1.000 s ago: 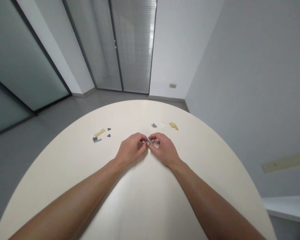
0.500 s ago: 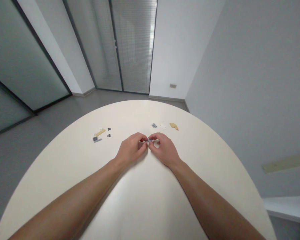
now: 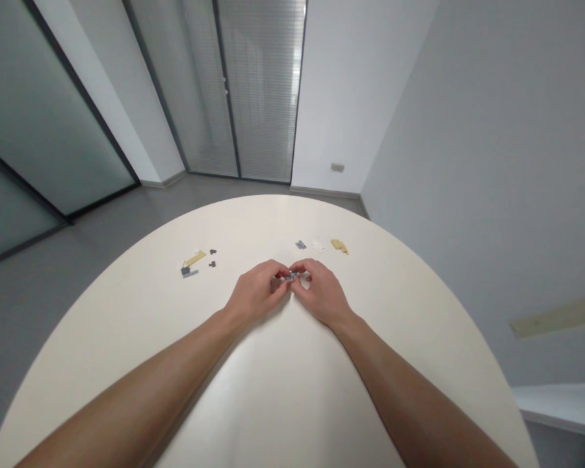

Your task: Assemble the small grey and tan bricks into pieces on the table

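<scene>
Left hand [image 3: 257, 286] edged toward right hand [image 3: 320, 286], small gray building piece [image 3: 291, 276] now looks slightly turned, both grips pinching it just nearside of the loose gray pieces [image 3: 300, 245], so adjusting seems unfinished.

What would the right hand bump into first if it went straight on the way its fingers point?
Past the small grey piece it holds, the right hand would likely meet the left hand first, close across from it; exact depth is hard to judge.
</scene>
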`<state>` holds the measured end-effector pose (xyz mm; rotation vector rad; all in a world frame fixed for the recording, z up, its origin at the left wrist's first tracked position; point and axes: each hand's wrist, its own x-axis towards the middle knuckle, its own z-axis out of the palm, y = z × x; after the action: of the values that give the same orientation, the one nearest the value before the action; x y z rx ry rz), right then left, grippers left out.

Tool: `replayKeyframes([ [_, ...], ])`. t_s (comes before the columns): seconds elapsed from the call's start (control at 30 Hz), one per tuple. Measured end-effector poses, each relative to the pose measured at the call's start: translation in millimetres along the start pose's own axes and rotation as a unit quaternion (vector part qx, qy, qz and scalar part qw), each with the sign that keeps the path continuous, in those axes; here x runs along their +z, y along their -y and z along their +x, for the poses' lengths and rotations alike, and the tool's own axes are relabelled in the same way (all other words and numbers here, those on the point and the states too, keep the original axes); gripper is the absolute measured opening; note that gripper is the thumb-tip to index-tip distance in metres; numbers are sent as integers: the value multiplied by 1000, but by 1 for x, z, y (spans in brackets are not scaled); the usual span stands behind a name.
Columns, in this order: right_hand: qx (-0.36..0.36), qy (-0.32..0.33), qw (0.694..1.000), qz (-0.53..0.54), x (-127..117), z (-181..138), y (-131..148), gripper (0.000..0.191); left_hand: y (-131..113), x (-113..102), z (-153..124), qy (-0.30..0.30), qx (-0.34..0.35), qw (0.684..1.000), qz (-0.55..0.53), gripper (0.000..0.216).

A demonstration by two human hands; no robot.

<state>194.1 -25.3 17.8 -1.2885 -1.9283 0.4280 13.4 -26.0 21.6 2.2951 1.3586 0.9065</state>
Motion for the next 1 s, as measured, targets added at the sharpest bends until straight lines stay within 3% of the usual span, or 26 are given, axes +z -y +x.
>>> replayKeyframes([
  [0.4,0,1,1000,4,0,-1,-1,14,-1,0,-1,-19,-22,1000,10,12],
  [1.0,3,6,1000,-1,0,-1,-1,17,-1,-1,-1,-1,-12,1000,5,14],
])
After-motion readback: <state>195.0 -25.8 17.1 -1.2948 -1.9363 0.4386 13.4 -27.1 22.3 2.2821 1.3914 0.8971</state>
